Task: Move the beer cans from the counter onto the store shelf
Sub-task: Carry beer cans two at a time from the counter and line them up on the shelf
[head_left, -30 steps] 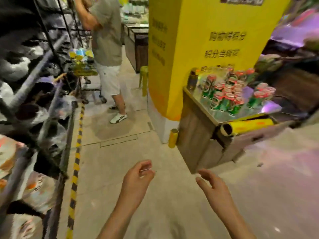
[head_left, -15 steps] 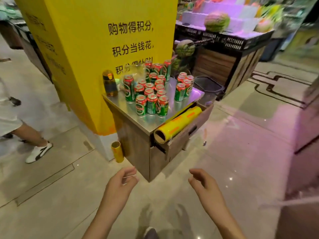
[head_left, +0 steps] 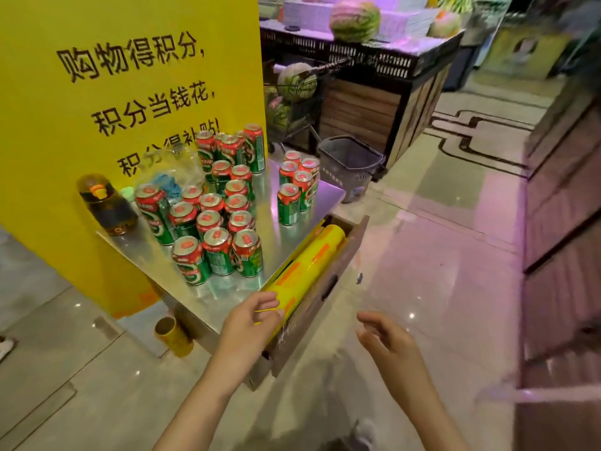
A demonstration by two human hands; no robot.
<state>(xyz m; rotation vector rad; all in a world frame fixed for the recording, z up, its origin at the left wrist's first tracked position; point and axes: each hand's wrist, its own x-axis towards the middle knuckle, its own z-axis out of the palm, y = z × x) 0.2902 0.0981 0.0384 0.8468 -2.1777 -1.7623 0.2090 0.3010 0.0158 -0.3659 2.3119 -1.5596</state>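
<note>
The beer cans point(head_left: 224, 209) stand bunched up on the shiny counter point(head_left: 273, 222) by the yellow wall. My left hand point(head_left: 248, 327) and my right hand point(head_left: 387, 340) hang in front of it, fingers loosely bent, holding nothing.

Two bare hands show at the bottom of the frame, a left hand point(head_left: 248, 323) and a right hand point(head_left: 387, 340).

On the metal counter point(head_left: 276, 255) at the centre stand beer cans in two clusters. The larger cluster of beer cans point(head_left: 218, 216), centre left, holds about nineteen, though the ones at the back overlap and the exact number is hard to tell. The smaller cluster of beer cans point(head_left: 297, 187), to its right, holds five.

One dark bottle point(head_left: 105, 203) stands at the counter's left end. One yellow roll point(head_left: 309, 265) lies in one open drawer point(head_left: 338, 275). One grey basket point(head_left: 351, 166) sits on the floor at centre right. Three watermelons show: one watermelon point(head_left: 355, 19) top centre, one point(head_left: 445, 24) top right, one point(head_left: 296, 81) below them.
</note>
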